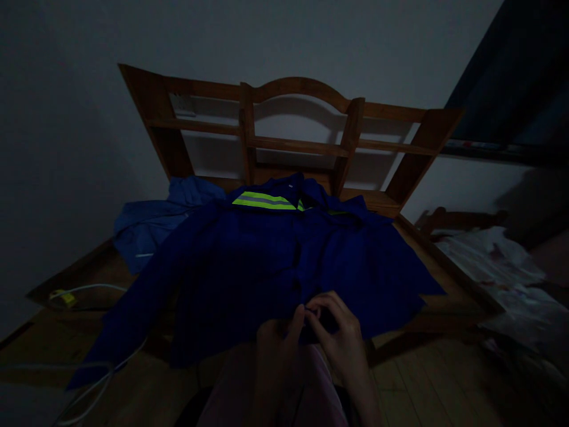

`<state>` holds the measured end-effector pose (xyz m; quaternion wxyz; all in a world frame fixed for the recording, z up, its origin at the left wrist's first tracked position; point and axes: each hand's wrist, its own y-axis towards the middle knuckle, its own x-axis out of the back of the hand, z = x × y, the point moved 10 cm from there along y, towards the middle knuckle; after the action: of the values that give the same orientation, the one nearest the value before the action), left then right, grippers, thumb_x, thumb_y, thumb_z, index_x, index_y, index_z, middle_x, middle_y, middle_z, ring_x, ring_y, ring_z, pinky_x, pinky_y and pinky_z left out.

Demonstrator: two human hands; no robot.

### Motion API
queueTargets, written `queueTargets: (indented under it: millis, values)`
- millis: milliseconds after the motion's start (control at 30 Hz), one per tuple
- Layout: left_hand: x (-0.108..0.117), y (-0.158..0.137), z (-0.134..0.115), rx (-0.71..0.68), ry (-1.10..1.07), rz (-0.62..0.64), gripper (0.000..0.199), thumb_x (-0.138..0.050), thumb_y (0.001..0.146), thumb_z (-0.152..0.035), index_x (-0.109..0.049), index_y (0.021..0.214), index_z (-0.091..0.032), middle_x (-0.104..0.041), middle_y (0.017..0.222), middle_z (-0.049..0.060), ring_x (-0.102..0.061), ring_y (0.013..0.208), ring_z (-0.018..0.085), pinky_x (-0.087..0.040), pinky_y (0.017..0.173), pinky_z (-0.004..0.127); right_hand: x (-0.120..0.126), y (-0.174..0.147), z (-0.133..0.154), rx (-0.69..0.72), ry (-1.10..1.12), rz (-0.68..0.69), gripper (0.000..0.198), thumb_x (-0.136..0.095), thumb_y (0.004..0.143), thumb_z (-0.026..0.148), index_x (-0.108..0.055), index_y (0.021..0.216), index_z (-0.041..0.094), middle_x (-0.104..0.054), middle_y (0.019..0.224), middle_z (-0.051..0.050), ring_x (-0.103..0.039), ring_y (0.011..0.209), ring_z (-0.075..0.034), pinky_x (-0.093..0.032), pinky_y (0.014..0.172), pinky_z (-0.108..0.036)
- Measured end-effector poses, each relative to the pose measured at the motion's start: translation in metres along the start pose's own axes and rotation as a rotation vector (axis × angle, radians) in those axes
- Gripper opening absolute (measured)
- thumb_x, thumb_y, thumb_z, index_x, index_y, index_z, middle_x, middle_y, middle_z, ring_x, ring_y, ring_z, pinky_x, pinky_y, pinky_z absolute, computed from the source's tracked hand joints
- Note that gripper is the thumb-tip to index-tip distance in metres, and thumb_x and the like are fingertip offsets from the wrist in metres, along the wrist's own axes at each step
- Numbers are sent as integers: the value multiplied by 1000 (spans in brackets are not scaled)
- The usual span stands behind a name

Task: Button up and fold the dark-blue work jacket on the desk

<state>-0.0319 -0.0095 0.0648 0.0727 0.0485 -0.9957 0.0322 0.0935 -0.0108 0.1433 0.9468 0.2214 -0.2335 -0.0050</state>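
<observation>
A dark blue work jacket [258,255] with a yellow-green and grey reflective band [264,200] lies spread over a wooden desk, collar at the far side and one sleeve hanging off the near left. At the middle of its lower edge, my left hand [278,341] pinches the cloth between thumb and fingers. Close beside it, my right hand [340,326] grips the same front edge, thumb and forefinger curled together. The fingertips almost meet, and whatever small part lies between them is hidden in the dim light.
Behind the jacket stands a wooden shelf rack [302,145] against the wall. A lighter blue cloth [146,219] is heaped at the left, near a white cable [95,286] and a small yellow object [66,298]. Whitish plastic bags [498,261] lie beyond the desk's right edge.
</observation>
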Motion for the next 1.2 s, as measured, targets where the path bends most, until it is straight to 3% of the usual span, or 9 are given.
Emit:
queueTargets:
  millis: [100,233,433,600,667,733,867,1100,1200]
  values:
    - [2,7,8,2,11,-14,43,-51,80,-48,-66,69,-9,-64,72,9,-60,70,18,-45,65,24,-2,0,0,-2,2,-1,5,-51,86,17,-54,89,19,-52,88,0,-50,83,-9,-40,72,-23]
    - [5,9,7,-111,58,-23,34,-51,79,-40,-67,74,-11,-63,71,9,-59,65,18,-46,64,26,-3,0,-1,-22,-2,1,4,-53,85,18,-55,88,19,-52,85,0,-50,80,-9,-39,71,-23]
    - [19,8,24,-217,99,-124,32,-59,71,-36,-70,93,-15,-64,93,12,-61,86,26,-45,84,38,-1,1,-2,-80,51,-8,9,-52,87,25,-56,83,18,-53,83,-1,-50,80,-10,-38,72,-24]
    - [14,12,32,-213,70,-114,31,-60,70,-35,-70,94,-17,-65,92,11,-61,89,25,-44,88,39,-3,1,-11,-189,131,-44,16,-53,86,31,-58,81,16,-53,82,-2,-50,80,-11,-38,73,-24]
    - [13,10,27,-185,49,-152,33,-57,74,-40,-69,92,-14,-64,93,12,-60,92,25,-45,87,37,-6,-1,-22,-287,215,-59,20,-54,85,35,-58,81,16,-53,81,-2,-49,80,-11,-39,72,-23]
    - [8,8,21,-146,30,-138,36,-53,78,-44,-68,84,-13,-65,85,12,-62,84,22,-48,80,33,-8,-4,-34,-376,298,-73,24,-56,83,38,-57,81,15,-52,79,-2,-48,78,-12,-39,70,-23]
    - [3,1,6,-130,77,-100,37,-51,80,-45,-66,74,-13,-64,77,11,-61,73,20,-48,71,29,-8,-7,-41,-401,339,-79,26,-58,81,40,-56,80,14,-50,77,-2,-46,77,-12,-37,71,-23]
    - [2,-5,6,-364,389,-158,34,-45,84,-35,-68,99,-15,-65,93,14,-62,80,24,-48,77,34,-3,-10,-43,-420,409,-52,25,-59,80,38,-54,78,13,-49,77,-2,-44,78,-12,-35,71,-23]
    - [-3,-4,13,-366,430,-102,36,-45,82,-28,-66,108,-16,-64,94,15,-62,82,26,-47,80,40,-2,-12,-49,-456,474,-50,27,-60,79,38,-53,74,13,-45,74,-2,-42,74,-11,-33,67,-22]
